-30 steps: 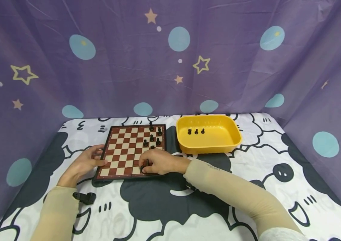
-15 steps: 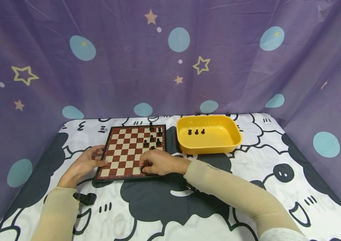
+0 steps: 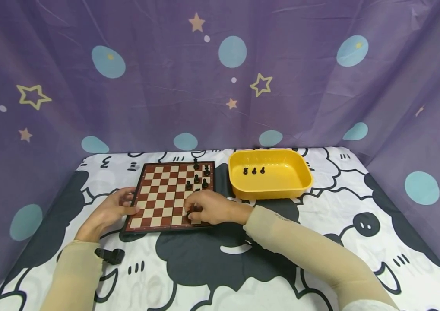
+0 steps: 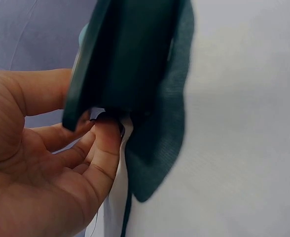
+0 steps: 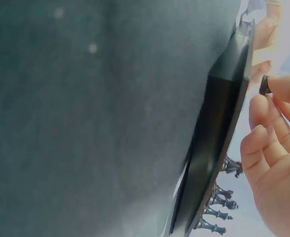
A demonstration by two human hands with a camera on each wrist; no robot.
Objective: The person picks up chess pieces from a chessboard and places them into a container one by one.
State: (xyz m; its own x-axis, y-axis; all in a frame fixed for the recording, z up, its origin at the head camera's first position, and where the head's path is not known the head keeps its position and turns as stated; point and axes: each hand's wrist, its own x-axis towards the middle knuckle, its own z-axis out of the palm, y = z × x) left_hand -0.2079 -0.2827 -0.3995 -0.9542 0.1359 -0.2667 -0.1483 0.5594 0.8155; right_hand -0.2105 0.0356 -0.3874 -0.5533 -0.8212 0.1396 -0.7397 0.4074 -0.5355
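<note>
Before a purple curtain (image 3: 220, 108), the chessboard (image 3: 157, 201) is gripped by the left hand (image 3: 108, 211), likely for steadiness; a black piece (image 5: 264, 85) is pinched over its near side by the right hand (image 3: 211, 208).

Nothing reads as a sure word: the small dark lettering (image 3: 283, 217) on the right sleeve (image 3: 309, 246) is too tiny to make out, while a printed curl (image 3: 104, 162) shaped like a 3 stands on the cloth (image 3: 134, 293), left of the chessboard (image 3: 157, 194).
</note>
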